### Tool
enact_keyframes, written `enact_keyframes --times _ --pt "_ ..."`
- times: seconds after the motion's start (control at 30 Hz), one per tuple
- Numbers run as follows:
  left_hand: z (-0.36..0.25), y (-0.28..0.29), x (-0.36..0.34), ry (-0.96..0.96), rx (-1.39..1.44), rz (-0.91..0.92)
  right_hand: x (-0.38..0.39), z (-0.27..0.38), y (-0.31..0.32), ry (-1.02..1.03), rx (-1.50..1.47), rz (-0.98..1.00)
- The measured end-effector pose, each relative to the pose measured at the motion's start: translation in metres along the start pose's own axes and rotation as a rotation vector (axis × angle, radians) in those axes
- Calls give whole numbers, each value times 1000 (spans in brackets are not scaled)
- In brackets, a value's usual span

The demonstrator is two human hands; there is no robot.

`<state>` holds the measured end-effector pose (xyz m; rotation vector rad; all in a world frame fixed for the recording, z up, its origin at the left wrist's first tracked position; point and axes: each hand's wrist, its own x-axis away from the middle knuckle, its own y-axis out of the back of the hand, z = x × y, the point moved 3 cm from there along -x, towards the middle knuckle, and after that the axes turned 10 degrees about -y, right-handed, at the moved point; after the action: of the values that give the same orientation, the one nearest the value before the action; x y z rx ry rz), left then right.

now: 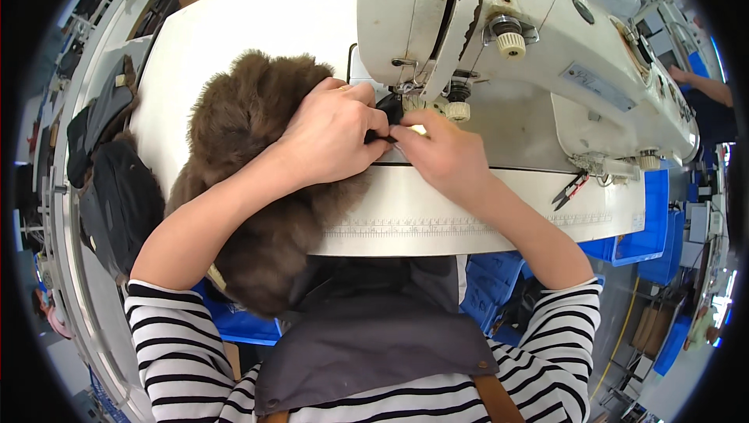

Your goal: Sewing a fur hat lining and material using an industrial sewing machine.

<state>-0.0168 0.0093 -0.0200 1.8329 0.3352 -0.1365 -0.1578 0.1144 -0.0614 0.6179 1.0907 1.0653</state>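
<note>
Grey floor [612,298] shows beyond a white desk [289,17] carrying a sewing machine [519,44]. Brown fur [242,115] lies left of its head, over the front edge; a blue bin [660,208] sits past the right end. Left hand [334,130] and right hand [442,151], close together, pinch dark material [378,136] there. Snips [572,190] lie right.

Sewing machine [538,56]: on the counter [273,25], back right
Fur piece [250,119]: counter's left, over its front edge
Left hand [335,126]: at the fur piece's right side
Snips [572,190]: right of the right hand [446,154]
Bin [658,197]: beside the counter's right end
</note>
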Motion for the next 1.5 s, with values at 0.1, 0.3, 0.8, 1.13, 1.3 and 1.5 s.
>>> enact_keyframes --times 0.1,0.3,0.8,1.13,1.3,1.5 --pt "3 9 -8 -23 145 -13 3 -10 -7 133 18 -105" --pt "23 11 -17 320 201 37 6 -13 -11 321 123 11" --pt "64 19 -34 164 321 520 0 -2 -12 205 25 32" --pt "64 8 -20 18 34 249 -3 -9 -16 236 13 -28" --pt "52 18 -28 166 275 238 -2 -8 -16 228 44 -4" --pt "64 8 -27 227 262 312 0 -3 -14 178 45 -44"
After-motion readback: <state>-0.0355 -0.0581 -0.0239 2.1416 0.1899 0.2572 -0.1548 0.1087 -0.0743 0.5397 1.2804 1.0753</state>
